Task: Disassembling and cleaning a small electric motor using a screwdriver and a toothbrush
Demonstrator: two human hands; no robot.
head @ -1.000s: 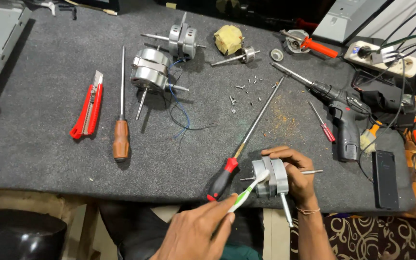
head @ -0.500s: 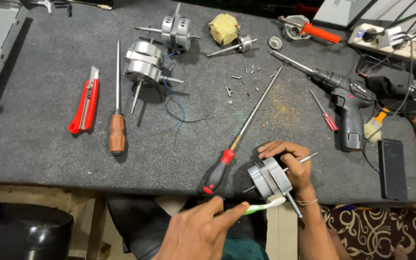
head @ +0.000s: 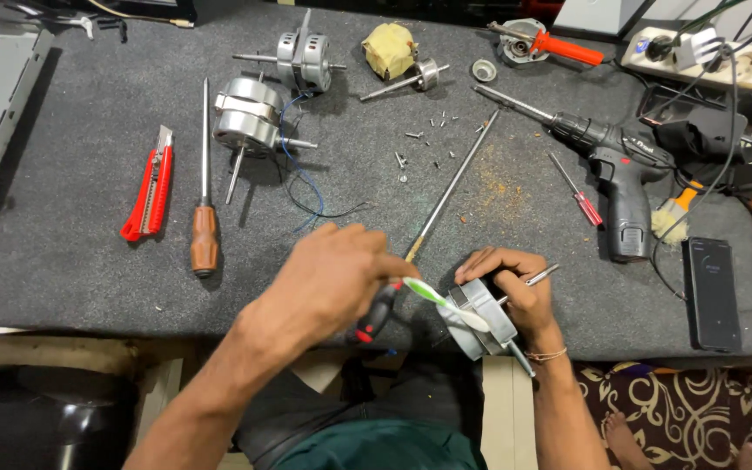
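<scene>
while my right hand (head: pixel 515 283) grips the small motor (head: pixel 480 318) at the bench edge (head: pixel 219 318) and my left hand (head: pixel 337 278) pinches the toothbrush (head: pixel 446 305), i fear hard scrubbing could tip it off

Bright, even overhead light, soft shadows, sharp focus, slight edge distortion.

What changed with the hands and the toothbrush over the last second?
The left hand rose from the near edge onto the table, bringing the green toothbrush to the top of the small motor. The right hand kept hold of that motor. The long screwdriver, cordless drill and red utility knife stayed put.
</scene>
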